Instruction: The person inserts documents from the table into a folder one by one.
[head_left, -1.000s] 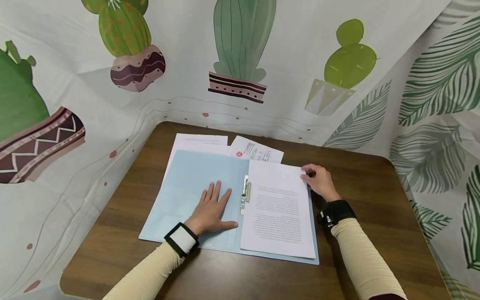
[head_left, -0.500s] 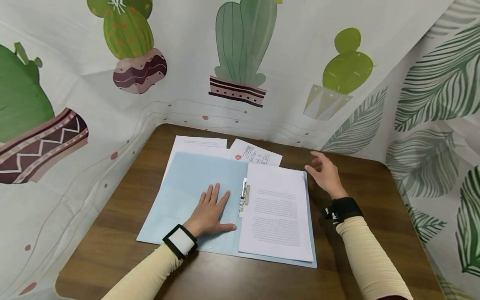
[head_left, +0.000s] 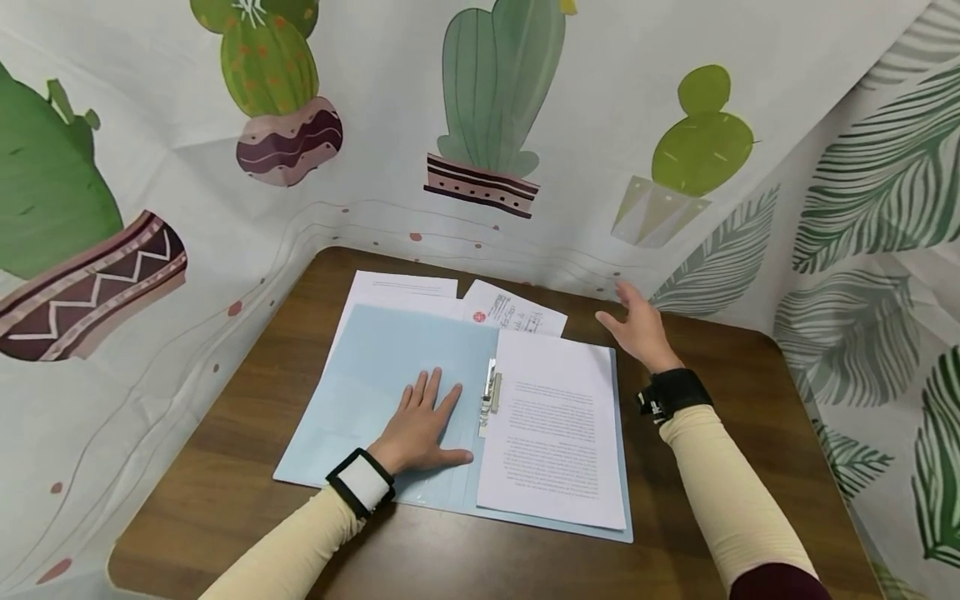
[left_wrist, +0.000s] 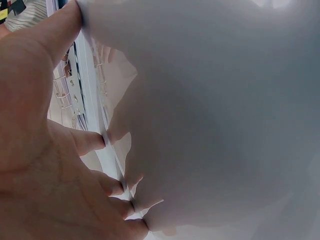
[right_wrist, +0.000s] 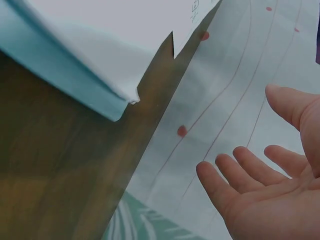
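Note:
A light blue folder [head_left: 360, 392] lies spread flat on the table, a metal clip [head_left: 490, 392] along its spine. On its right side rests a stack of printed paper [head_left: 555, 433]. My left hand [head_left: 420, 429] presses on the folder's left cover with fingers spread; the left wrist view shows its fingertips touching the glossy cover [left_wrist: 215, 125]. My right hand [head_left: 641, 329] is raised beyond the stack's upper right corner, fingers apart and holding nothing. In the right wrist view its palm [right_wrist: 280, 200] shows, away from the corner of the paper [right_wrist: 115, 75].
Behind the folder, partly under it, lie a white printed sheet [head_left: 405, 283] and a smaller paper [head_left: 517, 308] with a red stamp. The brown wooden table [head_left: 720, 358] ends at a white curtain [head_left: 360, 125] printed with cacti and leaves.
My right hand has let go of the paper stack's upper right corner and moved up and away, its fingers spreading. The left hand stays pressed on the folder.

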